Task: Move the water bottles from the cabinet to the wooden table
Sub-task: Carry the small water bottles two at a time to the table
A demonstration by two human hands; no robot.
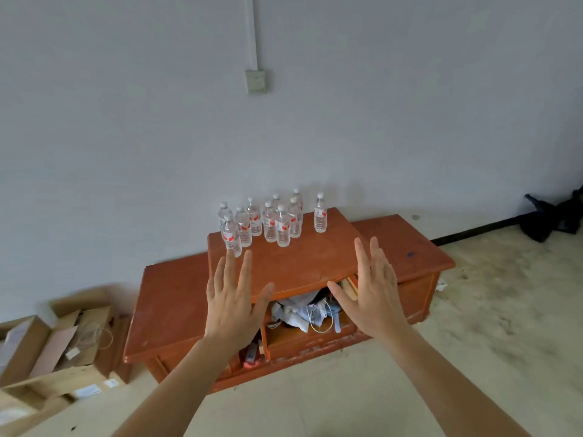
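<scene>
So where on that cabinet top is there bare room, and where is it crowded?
Bare: the raised top of the reddish-brown wooden cabinet in front of the clear plastic water bottles, the gap between that cluster and the lone bottle, and both lower side wings. Crowded: the top's back left, where bottles stand packed.

The left hand [233,307] and right hand [375,294] are held out, fingers straight and spread, with nothing held. Beyond the left fingertips, water bottles [271,222] are clustered upright on the cabinet [299,260]. One bottle [320,216] is set apart, nearer the right hand. Between the hands a cluttered open compartment [303,313] is seen.
</scene>
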